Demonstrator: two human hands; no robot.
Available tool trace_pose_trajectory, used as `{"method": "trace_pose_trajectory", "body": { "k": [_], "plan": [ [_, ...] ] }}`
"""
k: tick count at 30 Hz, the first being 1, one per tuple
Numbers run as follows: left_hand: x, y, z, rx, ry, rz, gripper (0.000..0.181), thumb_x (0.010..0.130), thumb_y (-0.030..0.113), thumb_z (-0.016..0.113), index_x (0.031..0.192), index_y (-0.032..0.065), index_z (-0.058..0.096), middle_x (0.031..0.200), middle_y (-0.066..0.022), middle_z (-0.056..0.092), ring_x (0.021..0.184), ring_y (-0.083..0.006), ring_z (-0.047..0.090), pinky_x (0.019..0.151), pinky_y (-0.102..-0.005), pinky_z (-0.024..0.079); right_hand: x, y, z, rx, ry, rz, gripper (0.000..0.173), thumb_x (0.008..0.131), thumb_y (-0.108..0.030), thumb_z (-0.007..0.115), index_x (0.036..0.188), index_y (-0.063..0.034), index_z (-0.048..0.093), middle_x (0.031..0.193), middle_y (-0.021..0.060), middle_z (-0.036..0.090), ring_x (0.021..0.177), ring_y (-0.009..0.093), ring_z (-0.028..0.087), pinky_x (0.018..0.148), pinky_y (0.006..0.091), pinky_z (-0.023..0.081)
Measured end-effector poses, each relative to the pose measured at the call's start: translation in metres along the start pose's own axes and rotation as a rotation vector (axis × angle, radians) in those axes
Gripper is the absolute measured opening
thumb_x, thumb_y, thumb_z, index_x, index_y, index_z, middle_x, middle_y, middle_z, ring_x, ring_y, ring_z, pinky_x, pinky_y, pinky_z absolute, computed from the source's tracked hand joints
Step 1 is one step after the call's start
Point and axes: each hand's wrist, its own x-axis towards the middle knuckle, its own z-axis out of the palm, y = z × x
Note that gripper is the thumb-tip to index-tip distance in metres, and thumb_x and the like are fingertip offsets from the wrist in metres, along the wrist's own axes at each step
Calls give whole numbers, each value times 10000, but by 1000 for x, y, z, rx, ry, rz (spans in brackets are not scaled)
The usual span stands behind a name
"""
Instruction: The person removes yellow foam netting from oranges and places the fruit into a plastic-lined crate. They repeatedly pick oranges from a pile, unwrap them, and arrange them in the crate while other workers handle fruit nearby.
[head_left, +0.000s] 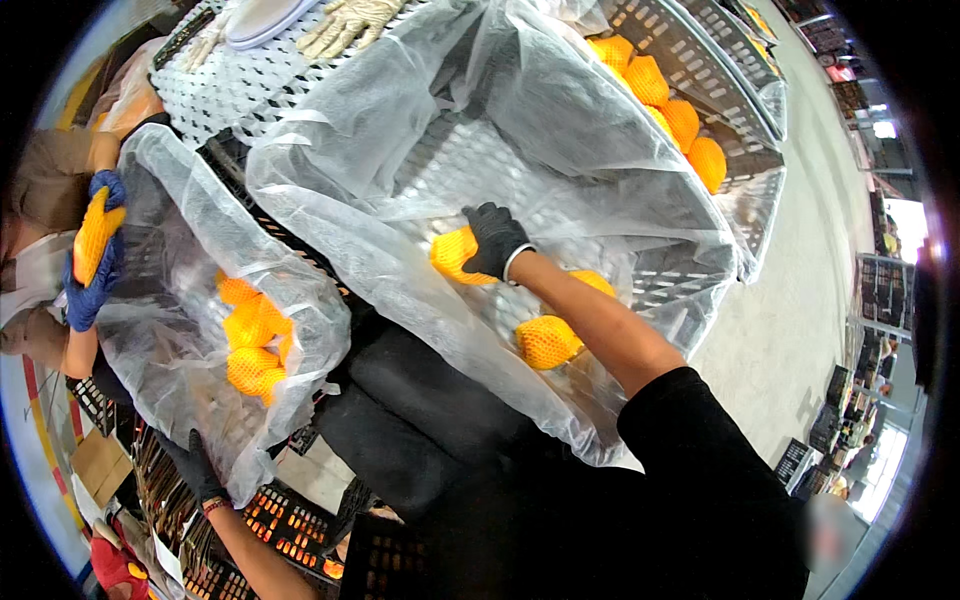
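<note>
My right hand, in a black glove, grips a fruit in a yellow foam net low inside a large crate lined with white film. Nearer to me in that crate, more netted fruits lie partly beneath my forearm. My left hand, gloved in black too, rests at the near edge of a smaller film-lined crate; whether its fingers grip the film is unclear. Several fruits in orange and yellow nets sit together in this smaller crate.
Across the smaller crate, a co-worker's blue-gloved hands hold a netted fruit. A work glove lies on white netting at the top. Crates with netted fruits stand at upper right, beside the concrete floor. Black crates stand below.
</note>
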Motion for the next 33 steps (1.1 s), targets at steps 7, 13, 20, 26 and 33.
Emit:
{"method": "trace_pose_trajectory", "body": {
  "k": [7,13,20,26,33],
  "plan": [
    [0,18,2,-30,-16,-34,684,820,127,549,1376,42,160,1411,-158,219,1274,-275,256,1027,-331,209,-13,19,9,353,-71,-91,729,489,-278,786,1107,-85,450,1021,197,525,945,342,531,805,388,428],
    [-1,7,3,-98,7,-24,687,819,141,561,1376,48,169,1403,-160,237,1263,-273,277,1021,-320,216,-26,132,-72,162,-304,-24,751,474,-335,808,1094,-62,485,1041,161,556,982,295,531,831,359,431],
    [-2,23,4,-41,-9,-69,702,813,155,565,1375,33,161,1402,-166,236,1263,-274,276,1024,-332,213,-54,202,-41,-161,-468,385,913,514,-454,767,1233,-25,402,1182,199,503,1075,324,503,882,387,424],
    [1,13,7,-141,-31,-102,708,817,154,565,1381,53,150,1405,-153,235,1265,-274,271,1021,-337,223,-54,163,-68,-440,-415,196,771,546,-509,712,1142,-63,511,1138,146,550,1056,285,524,873,377,434],
    [0,10,2,8,8,-49,708,810,139,575,1378,53,161,1399,-159,248,1257,-273,288,1019,-328,227,-78,98,-121,-564,-432,308,586,546,-437,696,1001,-74,631,986,145,622,912,284,599,803,352,472]
  ]
}}
